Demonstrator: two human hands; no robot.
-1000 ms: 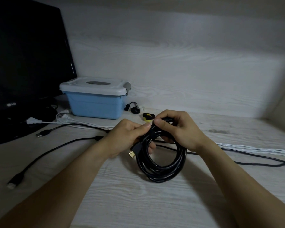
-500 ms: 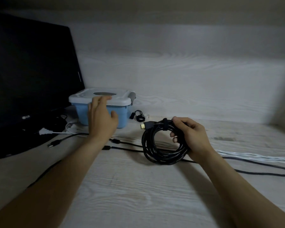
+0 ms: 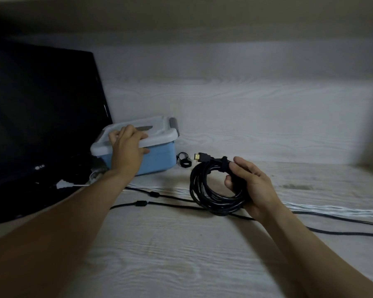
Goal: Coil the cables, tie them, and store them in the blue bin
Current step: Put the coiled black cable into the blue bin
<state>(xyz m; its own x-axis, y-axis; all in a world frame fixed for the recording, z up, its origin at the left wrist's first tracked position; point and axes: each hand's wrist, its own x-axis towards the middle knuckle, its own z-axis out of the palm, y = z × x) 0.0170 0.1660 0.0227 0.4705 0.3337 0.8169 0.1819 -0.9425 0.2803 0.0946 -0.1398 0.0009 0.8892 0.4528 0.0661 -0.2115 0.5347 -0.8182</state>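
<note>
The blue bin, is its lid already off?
No, the white lid sits on the blue bin, with the left hand gripping its front edge.

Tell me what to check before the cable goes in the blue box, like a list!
1. Cable coiled: the black coiled cable is wound in a neat loop. Ok.
2. Cable tied: a black strap wraps the coil near the gold-tipped plug. Ok.
3. Coil held firmly: the right hand grips it, fingers curled through the loop. Ok.
4. Bin open: the white lid is on the blue bin. Not ok.
5. Lid being handled: the left hand grips the lid's front edge. Ok.
6. Room inside the bin: hidden by the lid. Cannot tell.
</note>
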